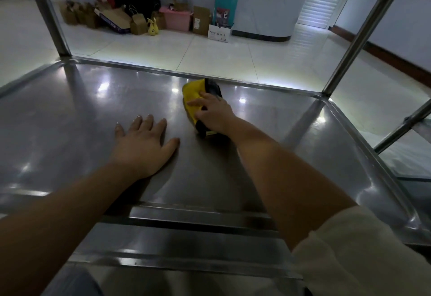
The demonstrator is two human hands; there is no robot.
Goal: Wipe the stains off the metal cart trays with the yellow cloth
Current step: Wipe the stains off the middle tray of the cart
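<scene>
Head view: right hand pressing yellow cloth onto tray, fingers loosely curled over it; left hand just beside, flat, fingers spread.

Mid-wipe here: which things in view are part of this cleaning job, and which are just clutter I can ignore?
Part of the job:
- yellow cloth, pressed to the tray under the right hand
- metal cart tray, which the left hand rests on flat
- cart posts and the shelf above

Just lying about, on the floor beyond the cart:
- brown paper bags
- pink bin
- cardboard boxes
</scene>
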